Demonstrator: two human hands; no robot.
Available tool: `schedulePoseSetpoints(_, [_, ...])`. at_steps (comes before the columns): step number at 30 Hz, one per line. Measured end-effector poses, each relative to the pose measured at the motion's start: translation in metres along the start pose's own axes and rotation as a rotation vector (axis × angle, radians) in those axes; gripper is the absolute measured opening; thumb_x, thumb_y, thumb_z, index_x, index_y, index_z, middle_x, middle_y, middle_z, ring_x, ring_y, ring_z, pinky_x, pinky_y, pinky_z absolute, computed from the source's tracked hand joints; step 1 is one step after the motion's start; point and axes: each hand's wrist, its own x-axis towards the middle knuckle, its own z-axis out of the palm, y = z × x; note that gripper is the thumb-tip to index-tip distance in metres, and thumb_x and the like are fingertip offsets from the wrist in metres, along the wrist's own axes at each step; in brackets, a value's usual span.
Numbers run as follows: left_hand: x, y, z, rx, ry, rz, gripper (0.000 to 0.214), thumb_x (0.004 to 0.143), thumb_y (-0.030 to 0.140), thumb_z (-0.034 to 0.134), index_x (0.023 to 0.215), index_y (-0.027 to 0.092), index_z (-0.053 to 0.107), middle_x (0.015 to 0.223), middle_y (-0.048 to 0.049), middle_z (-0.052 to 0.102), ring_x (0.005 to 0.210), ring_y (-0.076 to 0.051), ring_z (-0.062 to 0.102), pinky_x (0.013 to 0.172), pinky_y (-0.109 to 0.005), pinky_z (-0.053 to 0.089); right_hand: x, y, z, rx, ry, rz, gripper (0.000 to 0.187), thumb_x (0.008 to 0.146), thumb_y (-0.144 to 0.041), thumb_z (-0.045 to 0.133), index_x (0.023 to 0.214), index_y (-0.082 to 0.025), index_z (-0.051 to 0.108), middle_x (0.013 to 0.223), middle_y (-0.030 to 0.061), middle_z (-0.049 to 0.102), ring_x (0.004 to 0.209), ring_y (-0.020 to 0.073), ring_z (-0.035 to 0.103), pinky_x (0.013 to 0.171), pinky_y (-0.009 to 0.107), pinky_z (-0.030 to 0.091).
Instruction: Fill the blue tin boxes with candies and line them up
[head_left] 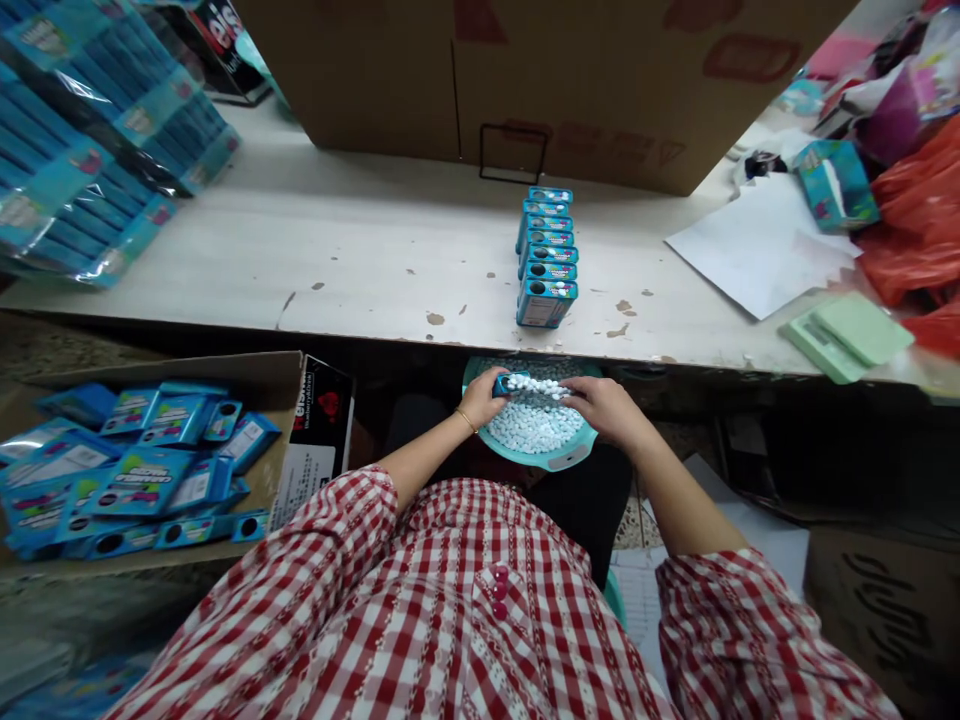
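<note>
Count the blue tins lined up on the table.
7 blue tins, standing in a single row on the table, running back toward the cardboard box; they overlap, so another may be hidden.

- Glossy printed blue tin [508, 385]
- Smooth, chalky white mints [532, 425]
- Smooth teal plastic basin [581, 447]
- Matt, chipped white-painted counter [300, 250]
- Matt brown cardboard carton [360, 80]
- Soft red-and-white checked cloth sleeve [300, 560]
</note>
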Motion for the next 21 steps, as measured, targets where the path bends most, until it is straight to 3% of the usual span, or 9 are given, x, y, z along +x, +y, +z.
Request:
schedulePoseSetpoints(5, [0.0,0.002,0.005,0.059,-0.013,0.034,0.037,0.066,0.013,0.062,0.102,0.016,0.057,0.102,-0.0069,0.062,0.097,-0.022,0.058,0.088,-0.033,0.045,0.007,-0.039,-0.017,-0.413,-0.114,0.013,0.03,0.083,-0.032,0.045,0.106,-0.024,0.063,0.103,0.0093,0.066,0.093,0.0263,0.061,0.075,0.035,0.046])
schedulePoseSetpoints(12, [0.002,-0.005,0.005,0.03,-0.004,0.052,0.04,0.064,0.01,0.062,0.103,0.015,0.057,0.106,-0.0078,0.061,0.1,-0.022,0.056,0.092,-0.035,0.043,-0.002,-0.057,-0.021,-0.536,-0.069,-0.046,0.026,0.087,-0.027,0.04,0.103,-0.02,0.06,0.096,0.011,0.064,0.082,0.0228,0.063,0.067,0.03,0.044])
schedulePoseSetpoints(17, [0.004,-0.015,0.002,-0.102,0.028,0.04,0.037,0.064,0.015,0.065,0.1,0.017,0.056,0.101,-0.005,0.061,0.096,-0.019,0.057,0.088,-0.032,0.044,-0.018,-0.014,-0.014,-0.465,-0.029,0.021,0.029,0.088,-0.031,0.041,0.112,-0.023,0.054,0.103,0.0076,0.062,0.087,0.02,0.061,0.066,0.026,0.042])
schedulePoseSetpoints(21, [0.005,-0.025,0.0,-0.233,0.036,-0.007,0.039,0.062,0.019,0.069,0.098,0.017,0.056,0.092,-0.0022,0.062,0.087,-0.017,0.058,0.083,-0.029,0.045,-0.015,0.035,0.023,-0.336,-0.118,0.167,0.031,0.089,-0.03,0.04,0.117,-0.023,0.051,0.11,0.008,0.06,0.093,0.0189,0.059,0.07,0.025,0.042])
